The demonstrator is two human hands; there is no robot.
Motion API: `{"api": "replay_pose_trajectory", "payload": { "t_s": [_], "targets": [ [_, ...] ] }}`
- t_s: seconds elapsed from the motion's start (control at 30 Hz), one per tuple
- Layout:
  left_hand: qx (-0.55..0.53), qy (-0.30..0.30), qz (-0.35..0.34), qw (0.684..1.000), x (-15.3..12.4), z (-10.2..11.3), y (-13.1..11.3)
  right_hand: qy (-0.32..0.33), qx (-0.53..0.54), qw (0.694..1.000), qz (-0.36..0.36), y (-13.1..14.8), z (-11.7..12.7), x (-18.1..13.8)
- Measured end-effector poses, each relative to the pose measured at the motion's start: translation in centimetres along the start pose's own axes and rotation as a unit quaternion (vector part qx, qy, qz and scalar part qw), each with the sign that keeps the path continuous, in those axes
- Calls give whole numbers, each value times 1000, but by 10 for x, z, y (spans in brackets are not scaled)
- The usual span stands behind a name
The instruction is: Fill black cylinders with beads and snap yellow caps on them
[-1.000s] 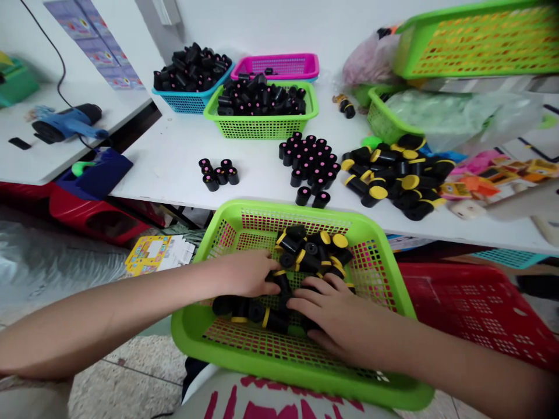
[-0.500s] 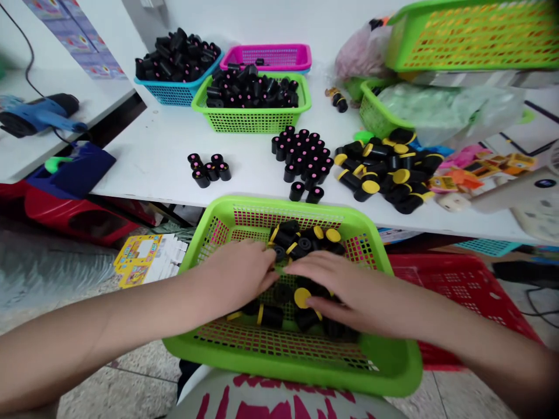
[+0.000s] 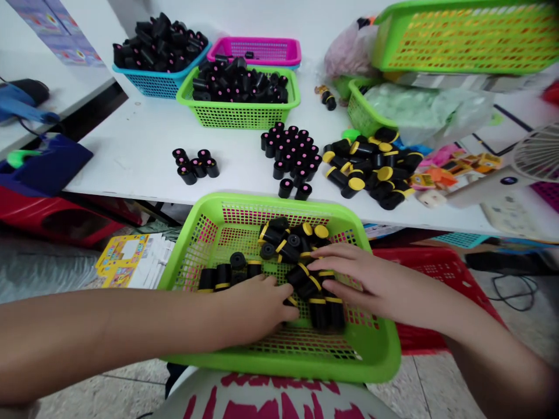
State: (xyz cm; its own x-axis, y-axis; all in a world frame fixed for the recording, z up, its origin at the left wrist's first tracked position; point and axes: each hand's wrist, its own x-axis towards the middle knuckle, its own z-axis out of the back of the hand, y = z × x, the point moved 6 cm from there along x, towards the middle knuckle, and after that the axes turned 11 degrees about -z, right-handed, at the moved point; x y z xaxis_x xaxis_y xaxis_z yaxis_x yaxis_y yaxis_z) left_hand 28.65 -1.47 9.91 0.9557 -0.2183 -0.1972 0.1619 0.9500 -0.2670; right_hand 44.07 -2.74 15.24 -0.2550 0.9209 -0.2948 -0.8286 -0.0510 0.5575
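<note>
A green plastic basket [image 3: 174,273] sits in front of me, holding several black cylinders with yellow caps. Low in it is my left hand [image 3: 253,308], its fingers curled, with a black cylinder with a yellow cap [image 3: 290,301] between thumb and fingertips. My right hand [image 3: 367,279] reaches in from the right, fingers apart, its fingertips against the pile of cylinders [image 3: 309,285]. Left of that pile, more cylinders [image 3: 223,273] stand in a row by my left wrist, partly hidden by my forearm.
On the white table [image 3: 131,139] stand small groups of pink-dotted black cylinders [image 3: 290,148] and a heap of yellow-capped ones [image 3: 375,166]. Behind them are filled blue [image 3: 161,84] and green baskets [image 3: 240,116]. A fan [image 3: 502,180] is at right; a red crate [image 3: 437,279] lies below.
My left hand has moved down and toward me from the basket's middle. My right hand has shifted slightly right. Cylinders at the left now show in a row, and the view has shifted.
</note>
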Motion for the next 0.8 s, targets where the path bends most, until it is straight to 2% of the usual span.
{"api": "replay_pose_trajectory", "payload": {
  "t_s": [0.2,0.33,0.6,0.73,0.8],
  "targets": [
    [14,-12,-3,1000,-22,3,4,36,-66,997,-13,-9,-27,-3],
    [31,-9,2,999,-22,0,4,46,-114,992,-15,-5,-46,2],
    [48,-21,4,999,-21,-1,2,30,-195,980,-16,-15,-63,23],
    [64,-65,12,996,-22,2,1,19,-183,982,38,3,-66,32],
    [53,-82,15,995,-21,2,2,36,-148,986,61,12,-66,36]
  ]
}}
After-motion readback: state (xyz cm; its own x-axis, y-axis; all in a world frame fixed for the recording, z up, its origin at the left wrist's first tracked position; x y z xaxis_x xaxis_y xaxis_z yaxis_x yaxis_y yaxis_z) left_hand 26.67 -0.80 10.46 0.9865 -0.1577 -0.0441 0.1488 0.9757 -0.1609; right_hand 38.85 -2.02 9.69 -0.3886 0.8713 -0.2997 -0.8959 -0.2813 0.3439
